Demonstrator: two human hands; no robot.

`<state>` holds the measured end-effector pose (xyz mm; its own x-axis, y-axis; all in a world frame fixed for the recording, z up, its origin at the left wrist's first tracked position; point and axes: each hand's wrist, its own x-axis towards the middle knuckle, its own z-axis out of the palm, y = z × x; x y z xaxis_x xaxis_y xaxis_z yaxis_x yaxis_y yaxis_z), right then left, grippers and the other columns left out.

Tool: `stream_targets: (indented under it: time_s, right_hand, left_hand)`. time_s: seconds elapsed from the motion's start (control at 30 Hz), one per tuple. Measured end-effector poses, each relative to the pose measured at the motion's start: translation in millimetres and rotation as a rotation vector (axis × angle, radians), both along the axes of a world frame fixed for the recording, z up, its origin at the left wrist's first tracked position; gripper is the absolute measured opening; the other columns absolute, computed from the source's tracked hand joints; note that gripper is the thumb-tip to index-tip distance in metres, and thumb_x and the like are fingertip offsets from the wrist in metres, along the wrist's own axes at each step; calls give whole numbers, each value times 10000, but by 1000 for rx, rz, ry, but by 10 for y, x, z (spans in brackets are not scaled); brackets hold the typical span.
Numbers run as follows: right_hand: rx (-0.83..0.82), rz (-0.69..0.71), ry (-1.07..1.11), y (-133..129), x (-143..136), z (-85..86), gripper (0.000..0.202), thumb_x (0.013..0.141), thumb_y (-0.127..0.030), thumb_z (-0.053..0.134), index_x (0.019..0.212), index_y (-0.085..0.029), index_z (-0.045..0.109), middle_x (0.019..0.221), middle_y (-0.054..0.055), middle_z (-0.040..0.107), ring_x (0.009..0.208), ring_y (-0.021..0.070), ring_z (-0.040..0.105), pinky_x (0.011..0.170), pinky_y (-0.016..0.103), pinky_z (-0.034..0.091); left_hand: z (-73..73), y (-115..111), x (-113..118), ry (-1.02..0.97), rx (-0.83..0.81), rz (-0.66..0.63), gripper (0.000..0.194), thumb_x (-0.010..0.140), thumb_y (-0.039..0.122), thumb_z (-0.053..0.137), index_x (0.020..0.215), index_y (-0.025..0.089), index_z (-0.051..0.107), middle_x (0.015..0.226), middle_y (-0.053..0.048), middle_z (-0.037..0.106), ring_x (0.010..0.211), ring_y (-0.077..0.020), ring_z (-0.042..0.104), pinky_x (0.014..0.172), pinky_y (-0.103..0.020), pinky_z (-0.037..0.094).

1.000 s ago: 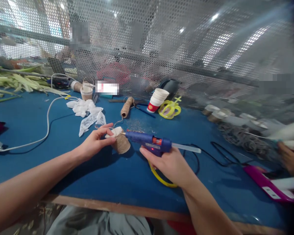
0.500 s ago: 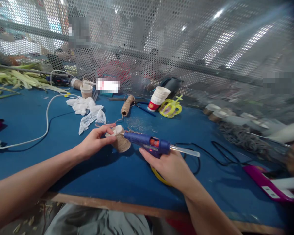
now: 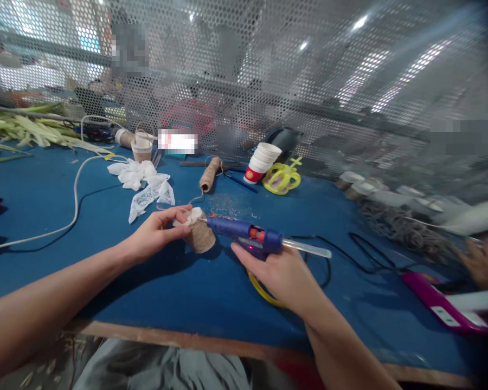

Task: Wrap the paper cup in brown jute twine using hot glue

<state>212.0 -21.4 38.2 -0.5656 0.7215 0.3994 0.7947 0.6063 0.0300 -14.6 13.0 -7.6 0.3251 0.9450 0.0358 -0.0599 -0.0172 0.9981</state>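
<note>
My left hand (image 3: pixel 162 230) pinches the white rim of a small paper cup wrapped in brown twine (image 3: pixel 201 236), which is tilted on its side. A blue hot glue gun (image 3: pixel 244 233) with a clear glue stick out of its back is gripped by my right hand (image 3: pixel 280 265). The nozzle touches or nearly touches the cup near its rim. From the cup, twine runs up to a twine roll (image 3: pixel 210 174) lying behind it. My right fingers are partly hidden under the gun.
White crumpled plastic (image 3: pixel 146 181), stacked paper cups (image 3: pixel 261 163) and a yellow crown-shaped item (image 3: pixel 282 179) stand behind. Cables cross both sides. At right are grey cord (image 3: pixel 402 222), a purple power strip (image 3: pixel 443 300) and another person's hand (image 3: pixel 486 262).
At the far right, the other person's hand has moved further into view with its fingers spread. My hands, the cup and the glue gun have hardly moved; the view has shifted slightly.
</note>
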Motion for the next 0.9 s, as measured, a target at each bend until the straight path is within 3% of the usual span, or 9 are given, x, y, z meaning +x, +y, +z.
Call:
stream_targets:
  time_s: [0.33,0.57,0.9]
  right_hand:
    - [41,17,-62,-8,12,-11,276,839,-225,447,815,-164,715,613,74,677,550,199,624,519,282,471]
    - [32,37,-87,-23,-6,21,297,834,-199,416,815,-155,710,617,88,669,560,207,613,528,301,465]
    - [-216,-83,227,-27,-47,67,210,790,-251,487,762,-160,675,629,78,676,571,203,625,543,306,484]
  left_hand:
    - [57,-1,-19,10,22,-50,190,684,319,666,636,174,555,1214,-102,585,1311,-291,313,1075,-461,184]
    - [39,16,-33,10,40,-72,164,707,304,650,644,177,567,1253,-94,558,1325,-278,294,1080,-453,188]
    - [27,3,-47,14,35,-81,168,723,285,638,660,161,544,1329,-120,483,1306,-291,333,1055,-444,221]
